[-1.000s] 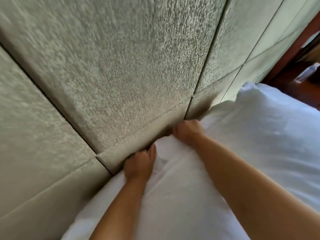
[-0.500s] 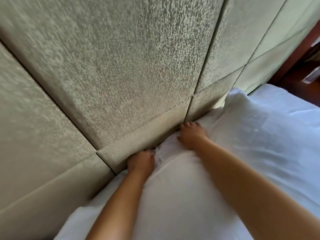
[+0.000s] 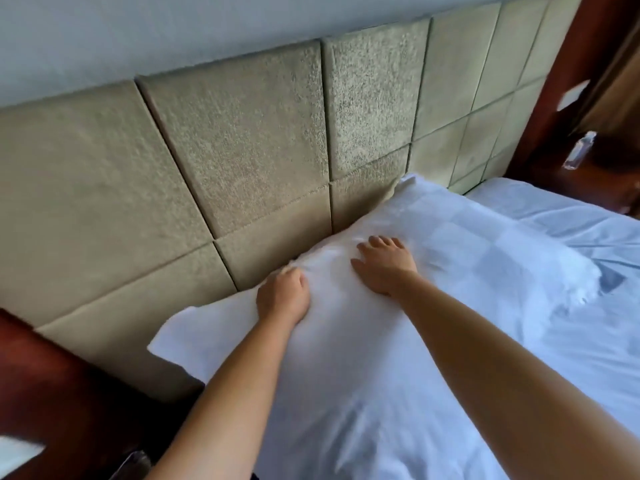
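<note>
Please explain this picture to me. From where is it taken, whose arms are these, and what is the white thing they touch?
There is no machine here. A person wears a camera on the head, so you look forward and down along their own bare arms. The white thing is a pillow, lying on a sheet against a padded beige headboard. The left hand curls its fingers on the pillow's upper edge and grips it. The right hand rests flat on the pillow, fingers straight, holding nothing.
</note>
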The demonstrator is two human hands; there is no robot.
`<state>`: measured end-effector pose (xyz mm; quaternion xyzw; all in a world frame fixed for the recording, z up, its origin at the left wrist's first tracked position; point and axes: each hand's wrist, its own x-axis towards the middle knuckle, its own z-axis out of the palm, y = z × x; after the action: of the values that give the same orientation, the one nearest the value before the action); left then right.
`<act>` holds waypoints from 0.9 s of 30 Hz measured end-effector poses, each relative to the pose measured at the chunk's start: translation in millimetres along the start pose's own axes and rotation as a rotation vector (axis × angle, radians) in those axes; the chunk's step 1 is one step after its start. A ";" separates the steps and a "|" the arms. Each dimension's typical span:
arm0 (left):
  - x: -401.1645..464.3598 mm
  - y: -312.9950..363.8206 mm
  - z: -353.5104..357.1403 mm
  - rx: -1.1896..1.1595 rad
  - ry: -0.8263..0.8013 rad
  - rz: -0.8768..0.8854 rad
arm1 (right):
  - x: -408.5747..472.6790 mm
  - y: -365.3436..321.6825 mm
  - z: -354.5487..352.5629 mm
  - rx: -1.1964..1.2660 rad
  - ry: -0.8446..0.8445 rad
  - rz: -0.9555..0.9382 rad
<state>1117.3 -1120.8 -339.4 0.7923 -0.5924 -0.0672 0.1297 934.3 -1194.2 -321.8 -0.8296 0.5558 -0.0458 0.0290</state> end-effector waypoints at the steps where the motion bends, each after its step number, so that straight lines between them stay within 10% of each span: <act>1: -17.7 5.2 -0.5 0.010 0.019 0.022 | -22.3 4.5 -2.7 0.007 0.005 -0.011; 9: -138.3 46.4 10.2 0.148 0.107 0.081 | -164.6 15.1 21.4 0.254 0.051 0.376; 27: -62.1 8.3 95.5 0.261 0.004 -0.030 | -48.8 39.0 92.8 0.048 -0.075 0.133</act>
<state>1066.8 -1075.6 -431.4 0.8112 -0.5841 0.0100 0.0257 890.1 -1164.2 -420.1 -0.7910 0.6070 -0.0260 0.0728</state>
